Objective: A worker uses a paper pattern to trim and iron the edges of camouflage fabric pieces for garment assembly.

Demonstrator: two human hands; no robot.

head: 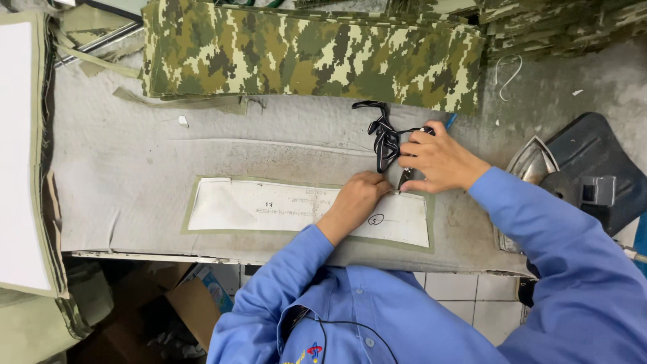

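Note:
A long white paper pattern (256,205) lies on an olive-green fabric strip (191,204) on the grey padded table. My left hand (356,199) presses down on the pattern's upper edge near its right end. My right hand (438,160) grips a pair of scissors (406,176) with the blades pointing down at the fabric's upper edge, right next to the left fingers. A black ribbon (384,138) tied to the scissors' handle trails up across the table.
A stack of camouflage fabric pieces (310,54) lies along the table's far side. An iron (536,165) rests on a dark stand (593,168) at the right. A white-and-olive panel (17,155) sits at the left. Boxes stand on the floor below.

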